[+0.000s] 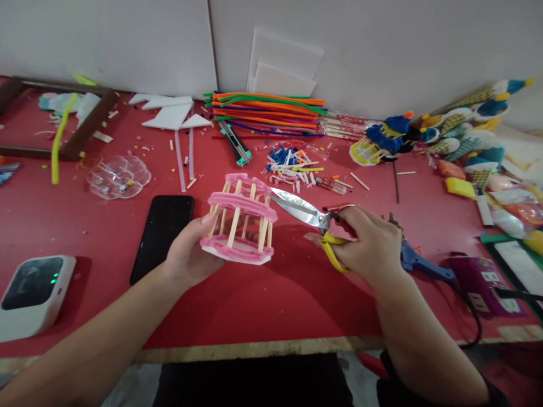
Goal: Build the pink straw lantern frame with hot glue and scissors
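Note:
My left hand (190, 246) grips a small cage-like craft model (242, 204) from its left side, lifted above the table. Pale wooden sticks stand between a white base edged in pink and a pink band near the top; part of my fingers is hidden behind it. In my right hand (371, 243) is a pair of scissors (303, 210) with one red and one yellow handle. The blades point left and look closed or nearly so. Their tip is at the model's upper right edge; whether it touches a stick I cannot tell.
On the red table (271, 316) lie a black phone (163, 234), a white device (38, 294), a utility knife (233, 142), pipe cleaners (267, 116) and cut scraps (292, 161). A blue glue gun (424, 265) with its cord lies right, near a purple box (483, 285). Finished-looking craft figures (390, 135) stand behind.

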`<action>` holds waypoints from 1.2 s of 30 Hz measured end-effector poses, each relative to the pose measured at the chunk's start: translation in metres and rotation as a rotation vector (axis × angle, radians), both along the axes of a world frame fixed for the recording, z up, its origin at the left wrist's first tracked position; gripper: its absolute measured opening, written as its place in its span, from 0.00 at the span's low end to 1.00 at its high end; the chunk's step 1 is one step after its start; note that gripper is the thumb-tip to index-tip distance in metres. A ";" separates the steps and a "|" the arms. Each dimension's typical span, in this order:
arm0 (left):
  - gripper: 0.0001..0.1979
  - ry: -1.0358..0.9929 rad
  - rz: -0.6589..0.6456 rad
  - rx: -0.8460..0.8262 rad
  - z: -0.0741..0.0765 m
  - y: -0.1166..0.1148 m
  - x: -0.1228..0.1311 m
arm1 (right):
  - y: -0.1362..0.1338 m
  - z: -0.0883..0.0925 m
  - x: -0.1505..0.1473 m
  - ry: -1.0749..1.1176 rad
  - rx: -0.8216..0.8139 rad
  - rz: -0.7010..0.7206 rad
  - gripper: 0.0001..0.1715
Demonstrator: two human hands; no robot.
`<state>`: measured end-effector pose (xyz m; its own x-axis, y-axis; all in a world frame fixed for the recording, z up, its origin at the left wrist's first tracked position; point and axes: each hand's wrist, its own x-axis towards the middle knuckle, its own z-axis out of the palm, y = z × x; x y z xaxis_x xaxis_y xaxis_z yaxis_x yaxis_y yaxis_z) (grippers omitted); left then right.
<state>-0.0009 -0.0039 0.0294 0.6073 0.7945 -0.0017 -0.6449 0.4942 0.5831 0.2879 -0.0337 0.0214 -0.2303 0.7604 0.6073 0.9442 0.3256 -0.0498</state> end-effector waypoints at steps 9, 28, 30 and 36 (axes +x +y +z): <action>0.18 0.142 -0.014 0.014 -0.001 -0.002 -0.003 | 0.002 -0.002 0.001 -0.024 0.003 -0.031 0.25; 0.20 0.201 0.020 -0.138 0.000 -0.002 -0.003 | 0.002 -0.006 0.000 -0.082 0.013 -0.023 0.20; 0.19 0.172 0.009 -0.141 0.000 0.000 -0.003 | 0.001 -0.008 0.000 -0.076 -0.002 -0.015 0.20; 0.16 0.073 -0.043 -0.119 0.002 0.002 0.001 | 0.000 -0.011 0.000 -0.051 -0.091 -0.029 0.29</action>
